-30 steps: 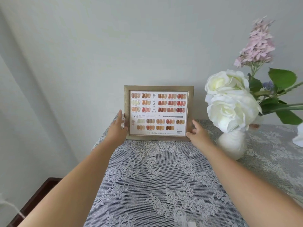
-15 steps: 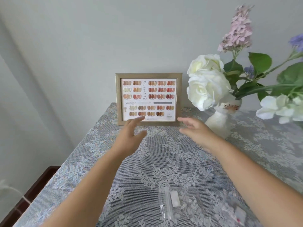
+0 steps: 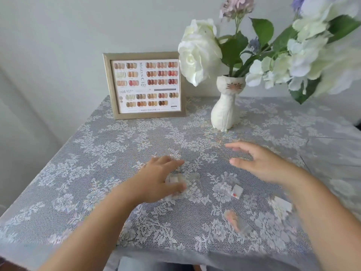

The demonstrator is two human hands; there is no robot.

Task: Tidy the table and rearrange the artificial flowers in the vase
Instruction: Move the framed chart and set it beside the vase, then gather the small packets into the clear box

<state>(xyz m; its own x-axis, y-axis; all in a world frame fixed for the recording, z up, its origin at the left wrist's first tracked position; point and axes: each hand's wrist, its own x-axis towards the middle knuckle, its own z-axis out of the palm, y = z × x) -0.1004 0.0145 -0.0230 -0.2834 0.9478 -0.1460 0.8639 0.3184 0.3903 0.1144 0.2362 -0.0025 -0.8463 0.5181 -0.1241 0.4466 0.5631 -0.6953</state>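
Note:
A white cat-shaped vase (image 3: 226, 108) stands at the back of the lace-covered table (image 3: 97, 153). It holds artificial flowers: a large white rose (image 3: 199, 49), pale hydrangeas (image 3: 304, 61) leaning right, and a lilac sprig (image 3: 236, 5). Several small clear packets lie near the front. One packet (image 3: 173, 179) sits between the thumb and fingers of my left hand (image 3: 156, 180), which is spread over it. My right hand (image 3: 261, 165) hovers open to the right, above another packet (image 3: 235, 189).
A framed nail-colour chart (image 3: 144, 85) stands upright against the wall, left of the vase. Two more clear packets (image 3: 237, 221) (image 3: 281, 208) lie near my right forearm. The table's left edge drops off beside a pale wall.
Both hands have let go of the frame and drawn back toward me, down to the packets at the front. The view has tilted down and right.

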